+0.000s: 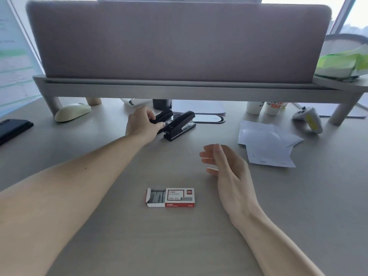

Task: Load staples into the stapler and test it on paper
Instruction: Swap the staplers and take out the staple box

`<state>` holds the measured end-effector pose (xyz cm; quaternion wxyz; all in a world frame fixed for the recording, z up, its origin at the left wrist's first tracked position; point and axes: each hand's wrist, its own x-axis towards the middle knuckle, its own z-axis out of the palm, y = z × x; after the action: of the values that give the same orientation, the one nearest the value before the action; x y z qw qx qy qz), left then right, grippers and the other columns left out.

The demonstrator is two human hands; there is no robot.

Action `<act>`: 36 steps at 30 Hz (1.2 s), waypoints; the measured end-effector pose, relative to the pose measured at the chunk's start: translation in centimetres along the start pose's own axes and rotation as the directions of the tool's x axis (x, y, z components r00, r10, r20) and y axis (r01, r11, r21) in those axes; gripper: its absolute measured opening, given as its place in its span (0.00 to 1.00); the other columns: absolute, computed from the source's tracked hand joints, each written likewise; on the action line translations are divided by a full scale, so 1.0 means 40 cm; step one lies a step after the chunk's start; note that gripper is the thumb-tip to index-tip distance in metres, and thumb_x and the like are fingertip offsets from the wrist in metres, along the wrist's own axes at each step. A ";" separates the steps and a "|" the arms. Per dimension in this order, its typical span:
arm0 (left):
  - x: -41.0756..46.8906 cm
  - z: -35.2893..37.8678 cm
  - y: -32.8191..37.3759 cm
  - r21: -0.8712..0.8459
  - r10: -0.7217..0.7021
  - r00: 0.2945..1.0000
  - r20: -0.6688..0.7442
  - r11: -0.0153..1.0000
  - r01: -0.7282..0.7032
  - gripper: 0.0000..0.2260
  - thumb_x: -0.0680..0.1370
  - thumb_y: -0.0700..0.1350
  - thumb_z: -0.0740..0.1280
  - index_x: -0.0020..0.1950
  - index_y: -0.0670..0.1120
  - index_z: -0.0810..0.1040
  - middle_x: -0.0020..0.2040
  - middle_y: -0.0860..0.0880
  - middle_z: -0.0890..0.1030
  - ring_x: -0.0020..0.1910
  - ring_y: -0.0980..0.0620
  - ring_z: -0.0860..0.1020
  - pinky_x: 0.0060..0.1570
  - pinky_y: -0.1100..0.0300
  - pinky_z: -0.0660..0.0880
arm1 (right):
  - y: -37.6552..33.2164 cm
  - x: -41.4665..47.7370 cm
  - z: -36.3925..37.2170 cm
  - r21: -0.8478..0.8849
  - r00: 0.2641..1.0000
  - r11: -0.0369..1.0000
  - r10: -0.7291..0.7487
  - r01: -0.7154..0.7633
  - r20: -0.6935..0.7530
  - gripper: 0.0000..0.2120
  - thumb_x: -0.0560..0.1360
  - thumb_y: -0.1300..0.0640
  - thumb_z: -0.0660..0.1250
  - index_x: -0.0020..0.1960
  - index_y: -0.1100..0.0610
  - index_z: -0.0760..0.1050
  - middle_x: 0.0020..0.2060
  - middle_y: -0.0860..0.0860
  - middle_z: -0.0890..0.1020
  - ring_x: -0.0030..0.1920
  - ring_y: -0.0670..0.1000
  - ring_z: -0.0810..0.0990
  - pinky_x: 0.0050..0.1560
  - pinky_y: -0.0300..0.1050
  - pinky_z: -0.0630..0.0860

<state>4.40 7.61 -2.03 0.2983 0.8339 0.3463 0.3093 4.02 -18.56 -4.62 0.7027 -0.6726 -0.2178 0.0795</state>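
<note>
Two black staplers lie side by side at the far middle of the desk. My left hand (pixel 143 124) reaches out and grips the left stapler (pixel 163 116) with thumb and fingers curled round it. The right stapler (pixel 180 125) lies untouched beside it. My right hand (pixel 225 166) hovers over the desk with fingers relaxed and holds nothing. A red and white staple box (pixel 170 197) lies near me, slid half open, with grey staple strips showing. Loose white paper sheets (pixel 266 144) lie to the right.
A raised shelf (pixel 179 90) with a grey panel spans the back. Under and around it are a pale mouse (pixel 72 112), a black phone (pixel 14 129), a white game controller (pixel 308 119), paper cups (pixel 264 107) and a dark cup (pixel 162 104).
</note>
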 end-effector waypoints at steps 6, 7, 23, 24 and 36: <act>-0.005 -0.006 -0.008 -0.034 -0.024 0.999 0.041 0.999 0.026 0.16 0.77 0.51 0.75 0.57 0.46 0.74 0.54 0.52 0.77 0.53 0.49 0.74 0.50 0.57 0.66 | 0.005 0.003 0.001 -0.068 1.000 0.998 0.010 -0.011 -0.007 0.14 0.85 0.48 0.62 0.48 0.51 0.84 0.44 0.47 0.89 0.49 0.44 0.87 0.55 0.50 0.83; -0.007 -0.010 -0.011 -0.042 -0.031 0.998 0.052 0.999 0.033 0.15 0.78 0.52 0.73 0.58 0.46 0.74 0.55 0.52 0.77 0.54 0.49 0.74 0.50 0.57 0.67 | 0.006 0.003 0.001 -0.085 1.000 0.996 0.007 -0.008 -0.011 0.14 0.85 0.48 0.63 0.47 0.50 0.84 0.43 0.46 0.89 0.48 0.43 0.87 0.57 0.53 0.83; -0.010 -0.024 -0.029 -0.091 0.014 0.993 0.115 0.996 -0.004 0.10 0.81 0.51 0.69 0.58 0.50 0.73 0.63 0.47 0.83 0.55 0.47 0.77 0.51 0.57 0.68 | 0.006 0.000 0.004 -0.131 1.000 0.991 0.011 -0.012 -0.009 0.15 0.85 0.49 0.64 0.45 0.53 0.84 0.42 0.47 0.89 0.45 0.43 0.87 0.56 0.52 0.83; -0.011 -0.025 -0.032 -0.087 0.018 0.994 0.112 0.996 -0.009 0.10 0.81 0.51 0.69 0.58 0.50 0.73 0.63 0.47 0.83 0.55 0.46 0.77 0.51 0.57 0.68 | 0.005 0.000 0.005 -0.133 1.000 0.991 0.011 -0.012 -0.009 0.15 0.85 0.49 0.64 0.45 0.53 0.84 0.41 0.47 0.89 0.45 0.43 0.87 0.56 0.51 0.84; -0.024 0.013 0.085 0.086 0.502 0.857 0.117 0.855 -0.512 0.10 0.79 0.49 0.70 0.56 0.46 0.75 0.52 0.49 0.83 0.51 0.46 0.79 0.50 0.53 0.76 | 0.006 0.000 0.004 -0.150 1.000 0.989 0.008 -0.009 -0.008 0.15 0.85 0.49 0.65 0.44 0.52 0.84 0.40 0.48 0.89 0.44 0.44 0.87 0.55 0.52 0.84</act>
<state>5.57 4.73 -0.23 0.1734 0.9244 0.1176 0.3187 4.01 -18.40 -4.86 0.6505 -0.7248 -0.2179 0.0635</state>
